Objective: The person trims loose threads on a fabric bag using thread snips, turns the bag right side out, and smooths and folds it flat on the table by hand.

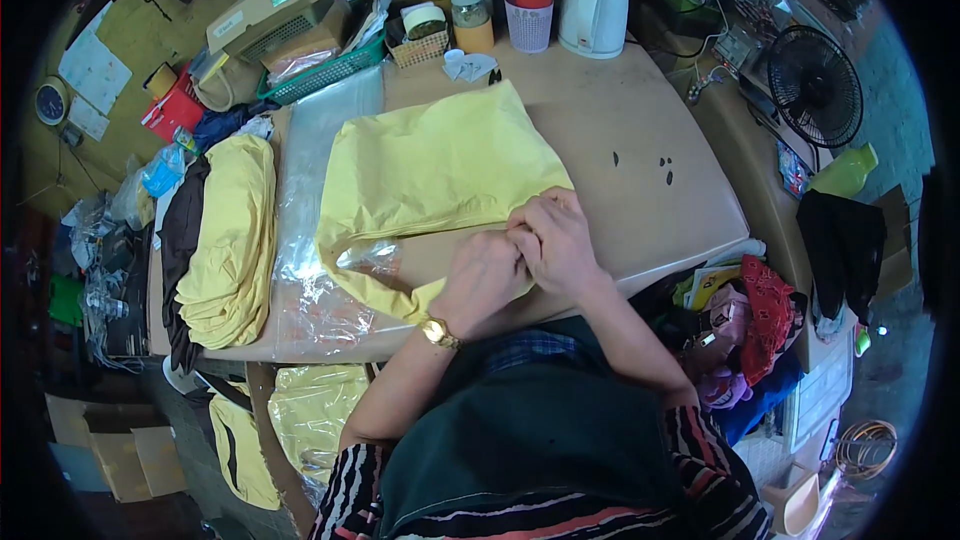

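Observation:
A yellow cloth piece (440,155) is spread on the table, with a long band looping from its left side down toward me. My left hand (482,272), with a gold watch (438,331) at the wrist, is closed on the band near the cloth's lower right. Right beside it, touching, my right hand (556,240) pinches the same area against the cloth's right edge. The fingers hide the exact spot they grip. Both hands are just above the table's front part.
A folded yellow cloth stack (232,240) lies at the left beside clear plastic sheeting (320,240) on the brown table (660,210). Along the back stand a green basket (330,70), jars, a pink cup (528,25) and a white kettle (596,10). A black fan (815,85) is at the right.

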Demonstrator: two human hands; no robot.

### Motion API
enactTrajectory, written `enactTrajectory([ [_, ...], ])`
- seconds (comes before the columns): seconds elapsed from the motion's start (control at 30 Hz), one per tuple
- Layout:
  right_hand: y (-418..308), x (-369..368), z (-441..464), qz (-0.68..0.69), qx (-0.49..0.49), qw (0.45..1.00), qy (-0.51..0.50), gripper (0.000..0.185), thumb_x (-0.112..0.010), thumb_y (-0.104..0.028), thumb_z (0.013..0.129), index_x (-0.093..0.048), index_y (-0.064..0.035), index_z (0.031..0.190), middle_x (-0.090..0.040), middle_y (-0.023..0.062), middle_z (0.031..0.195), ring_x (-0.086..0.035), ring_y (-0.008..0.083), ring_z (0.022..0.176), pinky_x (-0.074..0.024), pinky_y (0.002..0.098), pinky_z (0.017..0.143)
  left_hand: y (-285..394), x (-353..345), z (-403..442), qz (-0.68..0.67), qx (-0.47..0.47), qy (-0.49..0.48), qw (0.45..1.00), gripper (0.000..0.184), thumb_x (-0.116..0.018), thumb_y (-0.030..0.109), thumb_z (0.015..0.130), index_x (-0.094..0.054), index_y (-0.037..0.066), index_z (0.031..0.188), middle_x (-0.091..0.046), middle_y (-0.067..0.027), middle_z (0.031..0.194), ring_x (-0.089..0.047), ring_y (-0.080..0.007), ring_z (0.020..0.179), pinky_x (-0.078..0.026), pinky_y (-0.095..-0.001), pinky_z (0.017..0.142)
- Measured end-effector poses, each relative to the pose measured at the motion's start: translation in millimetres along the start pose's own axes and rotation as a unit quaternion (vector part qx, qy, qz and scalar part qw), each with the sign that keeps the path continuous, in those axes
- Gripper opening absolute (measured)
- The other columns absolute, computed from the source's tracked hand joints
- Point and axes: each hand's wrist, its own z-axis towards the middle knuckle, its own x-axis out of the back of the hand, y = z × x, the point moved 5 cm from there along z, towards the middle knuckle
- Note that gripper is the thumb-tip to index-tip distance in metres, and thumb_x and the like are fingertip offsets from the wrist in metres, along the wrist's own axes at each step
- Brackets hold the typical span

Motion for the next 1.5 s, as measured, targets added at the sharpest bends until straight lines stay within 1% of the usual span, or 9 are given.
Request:
enactTrajectory([
  [0.03, 5.1, -11.2, -0.4, 0.029, 0.001, 0.995, -0.092, 0.018, -0.07, -0.023, 0.084, -0.057, -0.0114, 0.08, -0.061, 0.0027, 0.068, -0.059, 0.0214, 0.064, -0.0379, 0.0395, 0.086, -3.6, 5.1, 0.6, 0.014, 0.029, -0.06, 0.998, 0.027, -0.068, 0.03, 0.086, -0.062, 0.005, 0.076, -0.062, -0.0162, 0.065, -0.063, -0.0349, 0.063, -0.047, -0.0469, 0.059],
  [0.2, 33.7, 0.6, 9.6, -0.03, 0.017, 0.993, -0.117, 0.019, -0.072, -0.017, 0.079, -0.058, -0.0091, 0.069, -0.057, 0.005, 0.062, -0.054, 0.0244, 0.061, -0.0393, 0.0397, 0.08, -35.9, 60.1, -30.5, 0.047, 0.086, -0.246, 0.964, 0.03, -0.07, 0.036, 0.082, -0.067, 0.007, 0.081, -0.065, -0.0148, 0.069, -0.063, -0.0326, 0.065, -0.047, -0.0413, 0.061],
  [0.27, 60.4, 10.2, 5.8, -0.031, 0.025, 0.992, -0.117, 0.022, -0.072, -0.016, 0.079, -0.057, -0.0083, 0.065, -0.056, 0.0062, 0.06, -0.051, 0.0261, 0.06, -0.0394, 0.0395, 0.077, -58.7, 74.9, -52.7, 0.021, 0.133, -0.292, 0.947, 0.032, -0.072, 0.038, 0.083, -0.067, 0.006, 0.082, -0.062, -0.0111, 0.064, -0.06, -0.0239, 0.058, -0.044, -0.0336, 0.058],
  [0.37, 102.7, 20.6, -8.6, -0.062, -0.034, 0.996, -0.062, 0.031, -0.071, -0.022, 0.084, -0.054, -0.0081, 0.061, -0.052, 0.0058, 0.056, -0.045, 0.026, 0.056, -0.0382, 0.0377, 0.074, -84.8, 83.0, -81.9, -0.161, 0.213, -0.279, 0.922, 0.034, -0.073, 0.038, 0.084, -0.066, 0.004, 0.079, -0.056, -0.006, 0.058, -0.05, -0.0143, 0.054, -0.04, -0.0308, 0.055],
  [0.67, 129.9, 29.9, -29.9, -0.08, -0.043, 0.991, -0.099, 0.03, -0.065, -0.023, 0.091, -0.06, -0.0052, 0.067, -0.047, 0.0113, 0.056, -0.037, 0.0307, 0.061, -0.0387, 0.0387, 0.067, -81.7, 70.6, -79.8, -0.158, 0.234, -0.209, 0.936, 0.036, -0.076, 0.035, 0.083, -0.064, 0.001, 0.078, -0.053, -0.0019, 0.058, -0.042, -0.0081, 0.056, -0.036, -0.0283, 0.05],
  [0.9, 139.0, 31.1, -37.4, -0.083, -0.079, 0.99, -0.087, 0.033, -0.062, -0.025, 0.093, -0.059, -0.0045, 0.067, -0.049, 0.0135, 0.057, -0.041, 0.0322, 0.061, -0.0404, 0.0404, 0.065, -104.5, 56.2, -77.4, -0.105, 0.221, -0.182, 0.952, 0.042, -0.067, 0.034, 0.091, -0.059, -0.002, 0.07, -0.043, -0.0132, 0.053, -0.034, -0.018, 0.05, -0.034, -0.0354, 0.049],
  [1.2, 128.1, 31.5, -29.0, -0.172, -0.092, 0.971, -0.14, 0.027, -0.066, -0.023, 0.089, -0.06, -0.0051, 0.069, -0.051, 0.0134, 0.059, -0.05, 0.0322, 0.068, -0.0421, 0.0418, 0.071, -105.2, 57.3, -81.0, -0.074, 0.239, -0.113, 0.962, 0.03, -0.068, 0.029, 0.09, -0.066, 0.0, 0.08, -0.055, -0.0157, 0.059, -0.05, -0.0259, 0.05, -0.042, -0.0372, 0.052],
  [1.4, 6.8, -0.8, -5.8, -0.103, 0.047, 0.985, -0.128, 0.025, -0.074, -0.023, 0.08, -0.059, -0.0092, 0.095, -0.063, 0.0043, 0.093, -0.059, 0.0241, 0.096, -0.0383, 0.0434, 0.095, -77.4, 58.8, -60.3, -0.012, 0.059, -0.07, 0.996, 0.024, -0.071, 0.027, 0.084, -0.067, 0.003, 0.082, -0.063, -0.0138, 0.069, -0.061, -0.0296, 0.065, -0.048, -0.0398, 0.071],
  [1.5, -5.6, -35.5, -14.4, -0.061, 0.106, 0.981, -0.15, 0.027, -0.077, -0.026, 0.075, -0.06, -0.0094, 0.086, -0.062, 0.0047, 0.081, -0.06, 0.0244, 0.082, -0.0417, 0.0399, 0.086, -69.1, 64.8, -56.8, -0.005, -0.04, 0.006, 0.999, 0.015, -0.073, 0.021, 0.082, -0.068, 0.007, 0.084, -0.063, -0.01, 0.073, -0.057, -0.0299, 0.068, -0.046, -0.0405, 0.072],
])
